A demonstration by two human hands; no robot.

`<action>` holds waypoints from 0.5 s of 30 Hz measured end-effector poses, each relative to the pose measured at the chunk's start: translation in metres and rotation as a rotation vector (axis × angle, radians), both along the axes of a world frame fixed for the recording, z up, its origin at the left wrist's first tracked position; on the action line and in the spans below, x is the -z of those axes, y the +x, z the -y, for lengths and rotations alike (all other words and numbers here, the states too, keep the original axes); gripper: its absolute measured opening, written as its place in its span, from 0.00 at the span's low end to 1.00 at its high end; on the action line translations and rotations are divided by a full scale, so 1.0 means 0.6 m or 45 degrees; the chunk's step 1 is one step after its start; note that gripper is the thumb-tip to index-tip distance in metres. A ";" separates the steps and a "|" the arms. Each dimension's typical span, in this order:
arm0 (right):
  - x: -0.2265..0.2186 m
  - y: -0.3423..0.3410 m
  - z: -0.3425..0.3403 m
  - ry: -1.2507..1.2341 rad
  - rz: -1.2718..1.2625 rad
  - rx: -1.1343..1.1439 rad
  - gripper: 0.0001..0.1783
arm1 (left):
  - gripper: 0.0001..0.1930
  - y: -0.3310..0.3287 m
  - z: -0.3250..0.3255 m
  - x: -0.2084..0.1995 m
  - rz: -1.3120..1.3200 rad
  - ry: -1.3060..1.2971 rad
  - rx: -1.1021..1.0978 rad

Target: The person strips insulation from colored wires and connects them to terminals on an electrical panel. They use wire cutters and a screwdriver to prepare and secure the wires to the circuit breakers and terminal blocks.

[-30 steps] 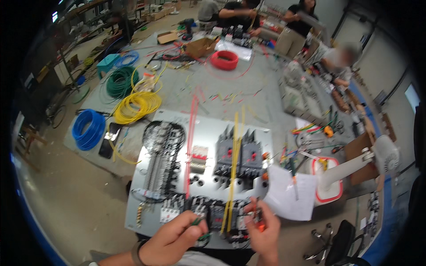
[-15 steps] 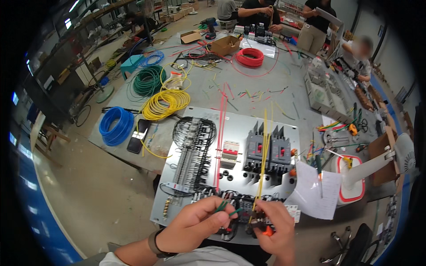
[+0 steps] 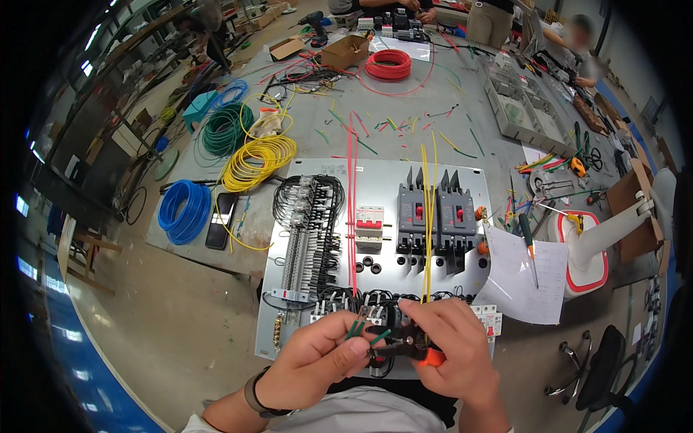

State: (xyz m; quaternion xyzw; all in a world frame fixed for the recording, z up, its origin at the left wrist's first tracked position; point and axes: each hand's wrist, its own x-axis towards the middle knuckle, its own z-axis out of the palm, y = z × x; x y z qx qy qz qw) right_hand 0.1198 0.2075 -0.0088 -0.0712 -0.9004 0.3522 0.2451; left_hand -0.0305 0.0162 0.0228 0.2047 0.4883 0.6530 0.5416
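Short green wire ends (image 3: 356, 330) stick up between the pinched thumb and fingers of my left hand (image 3: 307, 364). Closed round black wire strippers (image 3: 408, 342) with orange on the handle is my right hand (image 3: 462, 350); the tool's jaws reach the green ends by my left fingertips. Both hands are over the near edge of a metal panel (image 3: 390, 173), partly covering its row of dark components. On the panel are two large grey circuit breakers (image 3: 411, 216), a small white breaker (image 3: 369, 225), a terminal strip (image 3: 294, 252), upright red wires (image 3: 351, 209) and yellow wires (image 3: 431, 216).
Blue (image 3: 185, 213), yellow (image 3: 256, 162), green (image 3: 227, 128) and red (image 3: 388, 65) wire coils lie around the table, with a phone (image 3: 221, 220) at left. Right are paper (image 3: 523, 278), a screwdriver (image 3: 529, 242), a white fan (image 3: 613, 231) and a grey tray (image 3: 530, 130). Other people work beyond.
The view has shifted, so the panel sits higher and more upright. The strippers have turned sideways, their jaws now at the green wires. My left hand keeps its pinch.
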 end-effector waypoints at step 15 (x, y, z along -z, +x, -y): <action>0.002 0.002 0.001 -0.041 0.025 0.000 0.37 | 0.10 0.007 0.000 0.007 -0.067 -0.033 0.030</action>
